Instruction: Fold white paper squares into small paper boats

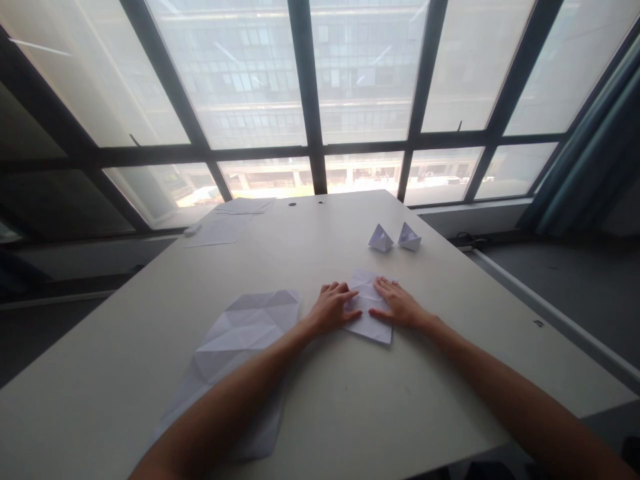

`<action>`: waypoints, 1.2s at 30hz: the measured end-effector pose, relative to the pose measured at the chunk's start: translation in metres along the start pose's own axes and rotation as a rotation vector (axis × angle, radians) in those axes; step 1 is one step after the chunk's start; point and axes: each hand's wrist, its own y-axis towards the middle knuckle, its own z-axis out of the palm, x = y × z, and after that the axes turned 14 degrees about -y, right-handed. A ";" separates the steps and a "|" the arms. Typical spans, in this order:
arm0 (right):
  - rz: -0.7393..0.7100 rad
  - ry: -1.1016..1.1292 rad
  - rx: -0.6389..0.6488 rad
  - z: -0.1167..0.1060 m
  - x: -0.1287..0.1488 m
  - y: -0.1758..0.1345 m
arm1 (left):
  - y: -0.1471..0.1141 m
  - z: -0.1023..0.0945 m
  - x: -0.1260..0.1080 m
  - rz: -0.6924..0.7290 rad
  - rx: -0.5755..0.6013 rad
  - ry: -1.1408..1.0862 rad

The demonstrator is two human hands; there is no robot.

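Observation:
A small white sheet of folded paper (369, 325) lies on the white table, with crease lines showing across it. My left hand (334, 308) rests on its left side, thumb and forefinger stretched out over the paper, the other fingers bent. On the right side of the same paper my right hand (399, 304) lies flat with its fingers extended. Under and beside my left forearm is a larger creased sheet of paper (245, 333), partly hidden by the arm. Beyond my hands stand two folded paper shapes, a left one (381, 238) and a right one (409, 237).
More flat paper sheets (220, 228) lie at the table's far left, with a small white object (192, 230) beside them. The white table (310, 247) reaches toward large framed windows (260, 73). A blue curtain (590, 133) hangs at the right.

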 end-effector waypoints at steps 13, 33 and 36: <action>-0.172 0.050 0.017 -0.010 -0.003 -0.002 | -0.001 -0.004 0.009 0.024 0.251 -0.148; -0.179 0.095 0.008 -0.011 -0.003 0.000 | 0.002 -0.003 0.014 0.000 0.144 -0.217; -0.174 0.109 -0.004 -0.010 -0.003 0.000 | 0.003 0.000 0.016 0.005 0.084 -0.249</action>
